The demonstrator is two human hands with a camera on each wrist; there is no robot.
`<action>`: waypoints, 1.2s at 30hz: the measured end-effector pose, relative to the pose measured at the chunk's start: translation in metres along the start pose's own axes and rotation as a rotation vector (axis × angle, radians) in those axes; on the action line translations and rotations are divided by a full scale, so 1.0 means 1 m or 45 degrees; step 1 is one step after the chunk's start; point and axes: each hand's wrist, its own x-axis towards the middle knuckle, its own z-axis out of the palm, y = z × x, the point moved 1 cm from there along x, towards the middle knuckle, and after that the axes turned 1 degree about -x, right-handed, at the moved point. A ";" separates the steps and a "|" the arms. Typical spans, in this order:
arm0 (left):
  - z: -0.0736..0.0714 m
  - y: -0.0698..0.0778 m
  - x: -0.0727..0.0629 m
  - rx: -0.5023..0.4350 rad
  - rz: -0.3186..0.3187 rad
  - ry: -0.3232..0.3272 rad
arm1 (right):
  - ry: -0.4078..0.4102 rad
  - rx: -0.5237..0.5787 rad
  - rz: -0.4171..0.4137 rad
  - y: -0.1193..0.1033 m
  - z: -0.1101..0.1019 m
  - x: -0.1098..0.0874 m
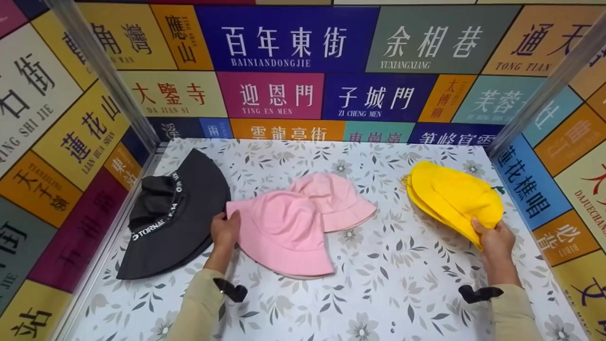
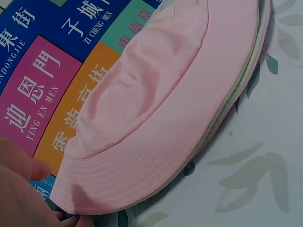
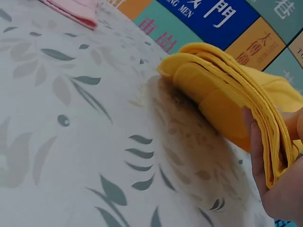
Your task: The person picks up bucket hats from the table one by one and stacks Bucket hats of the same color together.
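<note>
My left hand [image 1: 225, 229] grips the left brim corner of a pink bucket hat [image 1: 289, 227]. In the left wrist view, fingertips [image 2: 85, 220] show under that brim, with the thumb by its edge. A paler pink bucket hat [image 1: 334, 201] lies partly hidden behind the first one. At the right, my right hand [image 1: 494, 239] holds a folded yellow bucket hat [image 1: 454, 196] by its near edge, thumb on top. The right wrist view shows the layered yellow brim [image 3: 236, 90] tilted above the cloth, its shadow falling below.
A black bucket hat [image 1: 199, 218] with a lettered band lies at the left, close beside my left hand. The table [image 1: 369, 293] has a white leaf-patterned cover. Panels with coloured signs [image 1: 274, 94] enclose the back and both sides, with metal posts [image 1: 118, 90] at the corners.
</note>
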 end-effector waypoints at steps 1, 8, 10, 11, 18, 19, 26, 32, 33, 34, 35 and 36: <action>0.001 0.001 0.000 -0.012 -0.005 -0.013 | 0.001 -0.037 0.005 0.003 0.000 0.002; 0.001 0.001 0.000 -0.030 -0.057 -0.047 | -0.003 -0.380 0.024 0.019 -0.001 0.016; -0.001 0.001 0.000 -0.036 -0.078 -0.044 | -0.016 -0.494 0.010 0.022 -0.001 0.019; -0.001 0.000 0.000 -0.038 -0.082 -0.042 | -0.021 -0.545 -0.002 0.022 -0.001 0.020; 0.000 0.002 -0.002 -0.117 -0.079 -0.068 | -0.009 -0.719 0.002 0.018 0.000 0.021; 0.001 0.002 -0.002 -0.125 -0.068 -0.073 | -0.009 -0.738 -0.002 0.017 0.000 0.020; 0.005 0.001 -0.003 -0.159 0.029 -0.289 | -0.022 -0.773 -0.009 0.012 0.000 0.019; 0.009 -0.006 -0.005 -0.110 0.072 -0.455 | -0.003 -0.802 -0.012 0.011 0.003 0.018; 0.010 -0.008 -0.005 -0.113 0.087 -0.481 | 0.003 -0.807 -0.015 0.011 0.003 0.017; 0.010 -0.009 -0.005 -0.116 0.099 -0.507 | 0.011 -0.811 -0.018 0.011 0.004 0.016; 0.009 -0.011 -0.006 -0.123 0.107 -0.527 | 0.020 -0.817 -0.024 0.010 0.004 0.015; 0.009 -0.013 -0.006 -0.126 0.118 -0.548 | 0.026 -0.824 -0.029 0.010 0.005 0.013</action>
